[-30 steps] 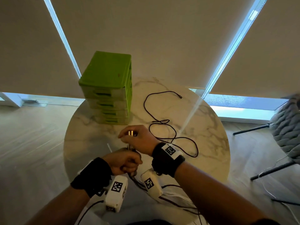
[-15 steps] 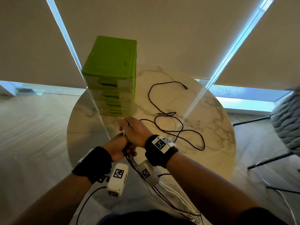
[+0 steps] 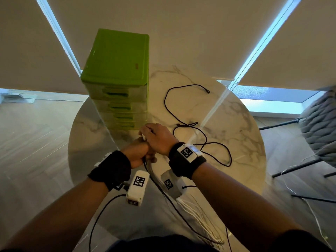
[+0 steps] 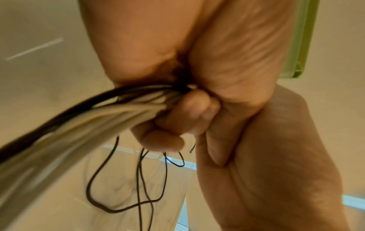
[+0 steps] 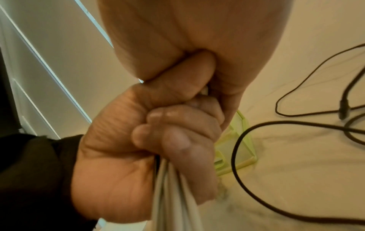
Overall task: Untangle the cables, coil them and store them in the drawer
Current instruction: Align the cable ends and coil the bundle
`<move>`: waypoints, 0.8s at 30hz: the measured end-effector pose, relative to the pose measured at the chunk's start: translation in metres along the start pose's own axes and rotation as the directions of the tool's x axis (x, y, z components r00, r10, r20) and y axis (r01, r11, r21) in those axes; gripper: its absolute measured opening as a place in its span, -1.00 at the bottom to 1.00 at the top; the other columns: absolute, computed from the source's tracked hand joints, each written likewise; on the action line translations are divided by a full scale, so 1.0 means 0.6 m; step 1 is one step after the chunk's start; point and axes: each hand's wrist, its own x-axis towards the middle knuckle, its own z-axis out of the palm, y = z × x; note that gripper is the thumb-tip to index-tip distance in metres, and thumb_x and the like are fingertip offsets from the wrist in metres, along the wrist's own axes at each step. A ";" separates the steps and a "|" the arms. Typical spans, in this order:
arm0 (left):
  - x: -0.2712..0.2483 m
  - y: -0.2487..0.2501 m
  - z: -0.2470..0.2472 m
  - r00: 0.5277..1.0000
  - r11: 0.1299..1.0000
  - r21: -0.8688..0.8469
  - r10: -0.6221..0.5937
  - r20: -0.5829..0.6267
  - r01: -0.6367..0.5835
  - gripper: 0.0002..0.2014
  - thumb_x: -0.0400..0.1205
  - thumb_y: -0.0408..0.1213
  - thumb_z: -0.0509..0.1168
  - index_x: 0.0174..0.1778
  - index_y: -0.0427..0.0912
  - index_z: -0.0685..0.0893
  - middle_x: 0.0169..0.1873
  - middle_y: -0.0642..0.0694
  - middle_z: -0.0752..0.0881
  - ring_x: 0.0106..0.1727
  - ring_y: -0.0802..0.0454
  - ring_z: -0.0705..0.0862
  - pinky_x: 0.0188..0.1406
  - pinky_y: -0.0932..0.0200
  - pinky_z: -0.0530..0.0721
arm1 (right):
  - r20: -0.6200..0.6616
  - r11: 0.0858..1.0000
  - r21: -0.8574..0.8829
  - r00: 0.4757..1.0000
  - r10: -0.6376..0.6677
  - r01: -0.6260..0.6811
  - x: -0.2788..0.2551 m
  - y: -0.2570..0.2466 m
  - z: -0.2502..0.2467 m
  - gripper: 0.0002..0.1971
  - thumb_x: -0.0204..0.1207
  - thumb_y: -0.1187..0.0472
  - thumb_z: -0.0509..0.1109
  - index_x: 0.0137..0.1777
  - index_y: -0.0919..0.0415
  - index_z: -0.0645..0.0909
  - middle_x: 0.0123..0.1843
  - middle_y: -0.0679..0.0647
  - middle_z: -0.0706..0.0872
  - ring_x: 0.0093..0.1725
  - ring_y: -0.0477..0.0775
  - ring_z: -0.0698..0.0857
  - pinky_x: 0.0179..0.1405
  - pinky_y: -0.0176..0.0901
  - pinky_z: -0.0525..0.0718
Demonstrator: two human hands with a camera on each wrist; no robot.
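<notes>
Cables gathered into a bundle (image 4: 102,112), mostly white strands with a black one along the top, run out of the left hand (image 3: 139,152), whose fingers (image 5: 173,137) are curled tight around them in a fist. From that fist the white strands trail back over the near edge of the table and hang toward the person's lap in the head view (image 3: 198,215). The right hand (image 3: 157,137) sits directly on top of the left, touching it, with its fingers folded down over the upper end of the bundle; the right wrist view shows only a small pale piece between palm and thumb, so what exactly it pinches cannot be told. A separate black cable (image 3: 183,124) lies loose in open loops on the marble table (image 3: 236,124) to the right of the hands, one plug end (image 3: 207,91) resting far from them near the back edge. The green drawer unit (image 3: 118,79) stands upright on the far left part of the table, just beyond the hands, all of its visible drawers pushed in. Both wrists carry black bands with white marker-tagged camera blocks (image 3: 137,186). A grey knitted chair (image 3: 320,128) stands off the table to the right, and pale roller blinds (image 3: 181,30) cover the windows behind.
</notes>
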 end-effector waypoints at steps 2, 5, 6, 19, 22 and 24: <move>0.014 0.004 0.000 1.000 0.999 -0.034 0.002 0.009 -0.001 -0.79 0.71 -0.50 0.07 -0.21 -0.22 0.48 -0.58 -0.07 0.30 -0.61 0.12 0.29 -0.64 0.27 0.48 | 0.037 1.000 0.018 0.999 0.006 -0.007 0.008 0.000 -0.010 -0.62 0.71 0.00 0.08 0.11 0.22 0.66 0.08 0.13 0.73 0.08 0.12 0.66 0.09 -0.03 0.59; 0.034 0.003 -0.006 0.996 0.997 -0.034 -0.063 0.071 0.065 -0.67 0.72 -0.42 0.09 -0.39 -0.10 0.42 -0.60 0.03 0.16 -0.63 0.16 0.13 -0.70 0.31 0.26 | -0.004 0.988 0.140 0.998 0.067 -0.066 0.018 0.034 -0.028 -0.53 0.73 -0.13 -0.01 0.45 0.06 0.52 0.38 0.12 0.63 0.35 0.09 0.58 0.36 -0.03 0.50; 0.039 0.000 -0.011 0.993 0.996 -0.033 -0.082 0.086 0.085 -0.65 0.73 -0.36 0.12 -0.42 -0.06 0.41 -0.61 0.06 0.14 -0.65 0.17 0.09 -0.71 0.31 0.22 | -0.110 0.997 0.033 0.991 0.075 -0.072 0.024 0.058 -0.038 -0.54 0.73 -0.09 0.02 0.47 0.09 0.50 0.41 0.16 0.60 0.40 0.14 0.54 0.40 -0.01 0.47; 0.071 -0.022 -0.033 0.996 0.933 -0.349 -0.085 0.008 0.083 -0.65 0.70 -0.01 0.17 -0.21 -0.22 0.58 -0.73 0.10 0.19 -0.74 0.22 0.14 -0.68 0.33 0.26 | -0.147 0.948 -0.152 0.955 0.258 -0.280 0.009 0.165 -0.126 -0.80 0.71 0.12 0.16 0.03 0.13 0.60 -0.16 0.13 0.69 -0.02 0.26 0.66 0.04 -0.11 0.55; 0.069 -0.017 -0.022 0.998 0.924 -0.378 -0.064 0.021 0.067 -0.72 0.72 -0.11 0.14 -0.09 -0.25 0.61 -0.75 0.11 0.20 -0.75 0.22 0.17 -0.68 0.34 0.28 | -0.090 0.990 0.099 0.990 0.108 -0.099 -0.014 0.132 -0.099 -0.82 0.73 0.20 0.13 0.02 0.14 0.57 -0.30 0.06 0.59 -0.17 0.10 0.61 -0.18 -0.31 0.52; 0.064 -0.009 -0.009 0.999 0.912 -0.408 -0.039 0.026 0.046 -0.78 0.72 -0.19 0.14 -0.05 -0.24 0.60 -0.76 0.09 0.25 -0.76 0.22 0.22 -0.69 0.36 0.32 | -0.019 0.994 0.105 1.000 0.016 -0.014 -0.027 0.120 -0.075 -0.80 0.74 0.25 0.11 0.03 0.17 0.59 -0.32 0.02 0.57 -0.24 0.02 0.56 -0.15 -0.31 0.51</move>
